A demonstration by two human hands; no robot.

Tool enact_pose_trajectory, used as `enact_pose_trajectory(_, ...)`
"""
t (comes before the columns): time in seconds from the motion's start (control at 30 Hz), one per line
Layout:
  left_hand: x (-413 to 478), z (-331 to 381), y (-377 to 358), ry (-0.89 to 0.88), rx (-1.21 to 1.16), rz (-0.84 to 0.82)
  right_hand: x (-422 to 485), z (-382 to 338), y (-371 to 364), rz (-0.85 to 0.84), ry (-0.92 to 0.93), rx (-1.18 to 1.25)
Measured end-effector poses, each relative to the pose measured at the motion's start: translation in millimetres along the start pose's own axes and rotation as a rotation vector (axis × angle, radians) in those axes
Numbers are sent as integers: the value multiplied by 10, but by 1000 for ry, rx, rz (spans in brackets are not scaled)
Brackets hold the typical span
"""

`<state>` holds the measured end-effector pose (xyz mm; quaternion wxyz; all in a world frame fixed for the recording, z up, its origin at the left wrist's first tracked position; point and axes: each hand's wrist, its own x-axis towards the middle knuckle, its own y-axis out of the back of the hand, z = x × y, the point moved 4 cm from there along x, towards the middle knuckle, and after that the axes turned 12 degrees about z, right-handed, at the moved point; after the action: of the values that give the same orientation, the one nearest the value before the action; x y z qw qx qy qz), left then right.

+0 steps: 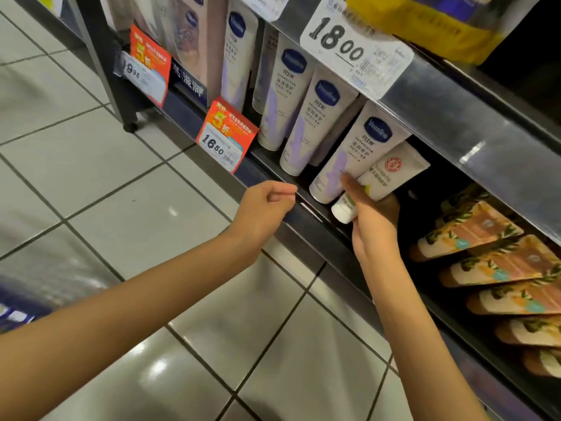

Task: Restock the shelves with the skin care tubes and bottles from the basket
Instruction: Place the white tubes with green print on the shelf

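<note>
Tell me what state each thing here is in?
Right hand: grips the red-seal tube.
Red-seal tube: held tilted at the shelf edge.
Left hand: curled, empty.
Vaseline tubes: standing cap-down on the shelf.
Orange tubes: lying in a row.

so the Vaseline tubes (352, 156) are rocking white with lavender streaks and a blue oval logo, the cream tube (391, 174) is sporting a round red emblem, the promo tags (226, 135) are glowing orange-red, and the flat packs (473, 232) are showing orange leafy prints
</note>
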<state>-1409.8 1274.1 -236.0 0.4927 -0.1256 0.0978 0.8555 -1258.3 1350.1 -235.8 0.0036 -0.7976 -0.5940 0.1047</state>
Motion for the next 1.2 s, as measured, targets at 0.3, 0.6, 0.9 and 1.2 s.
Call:
enact_pose_trajectory(0.3,3,-105,80,59,-5,6,52,79,-62,0,21,-52)
enact_pose_trajectory(0.6,-194,-25,37,7,24,-159,-457,-166,220,79,-39,-29)
enact_pose_trajectory(0.9,-1079,291,-612,-35,-160,-642,-1309,-825,761,112,-20,-91)
enact_pose_trajectory(1.2,-2032,382,-984,-124,191,-1129,-2161,-942,1569,601,-19,-51)
